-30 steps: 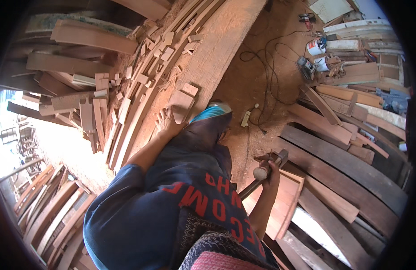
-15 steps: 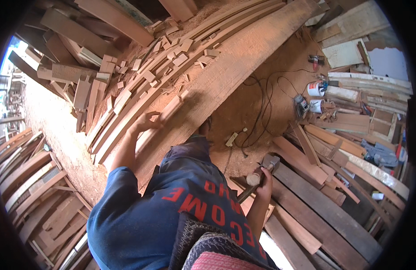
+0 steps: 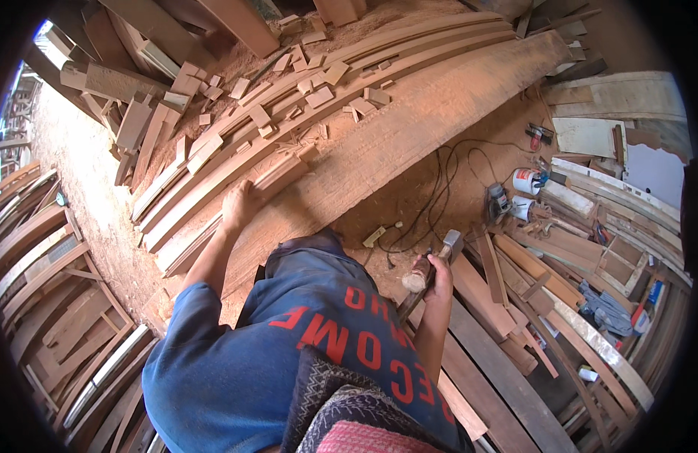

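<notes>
My left hand [image 3: 238,205] is closed over a narrow wooden strip [image 3: 279,178], its fingers curled at the far side. The strip lies on a wide, long plank [image 3: 356,162] dusted with sawdust. To the right, my right hand [image 3: 439,281] is closed round a hammer with a squared metal head [image 3: 453,242]. Held in the same grip is a tool with a rounded, worn wooden end [image 3: 415,281]; the rest of it is partly hidden by my fingers. Small wood offcuts [image 3: 319,97] lie scattered over long curved strips [image 3: 213,167] beyond my left hand.
Black cables [image 3: 438,181] loop over the sawdust floor to a power tool [image 3: 498,200]. White buckets [image 3: 525,180] stand beside it. Boards [image 3: 507,377] are stacked at the right, curved pieces [image 3: 43,283] at the left. A pale power strip [image 3: 375,236] lies near my body.
My left hand, its fingers and thumb apart before, has closed on the wooden strip. My right hand still holds the hammer, now turned slightly. The whole view has shifted a little.
</notes>
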`<move>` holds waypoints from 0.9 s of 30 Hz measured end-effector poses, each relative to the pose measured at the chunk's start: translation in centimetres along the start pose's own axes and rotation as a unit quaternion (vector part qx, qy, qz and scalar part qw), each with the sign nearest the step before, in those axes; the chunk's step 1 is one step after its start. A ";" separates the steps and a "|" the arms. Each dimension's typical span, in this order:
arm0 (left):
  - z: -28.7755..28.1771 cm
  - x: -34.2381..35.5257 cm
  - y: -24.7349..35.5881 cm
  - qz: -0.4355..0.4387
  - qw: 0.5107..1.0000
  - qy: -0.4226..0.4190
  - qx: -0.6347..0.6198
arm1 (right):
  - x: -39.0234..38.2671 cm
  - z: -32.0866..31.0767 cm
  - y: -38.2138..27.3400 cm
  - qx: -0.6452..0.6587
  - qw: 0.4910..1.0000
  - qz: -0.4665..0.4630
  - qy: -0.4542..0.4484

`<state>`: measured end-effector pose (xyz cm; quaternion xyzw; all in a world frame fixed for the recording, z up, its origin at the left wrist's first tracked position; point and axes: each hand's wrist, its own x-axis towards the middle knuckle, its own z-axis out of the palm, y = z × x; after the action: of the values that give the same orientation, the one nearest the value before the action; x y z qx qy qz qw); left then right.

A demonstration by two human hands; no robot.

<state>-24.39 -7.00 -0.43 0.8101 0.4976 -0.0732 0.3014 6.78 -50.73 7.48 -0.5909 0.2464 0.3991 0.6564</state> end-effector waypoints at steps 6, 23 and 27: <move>2.4 -2.5 2.0 0.036 0.999 -0.002 0.005 | 1.4 4.0 -3.0 -0.037 0.999 0.002 -0.002; 4.2 -6.2 2.4 0.010 0.994 0.072 0.080 | 6.7 11.3 -8.1 -0.175 0.980 0.001 -0.091; 4.3 -5.8 0.5 0.014 0.996 0.037 0.076 | 7.5 12.5 -9.2 -0.172 0.981 0.026 -0.090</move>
<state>-26.00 -13.99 -1.30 0.8398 0.4901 -0.0765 0.2207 16.62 -36.71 9.11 -0.6499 0.1289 0.5039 0.5542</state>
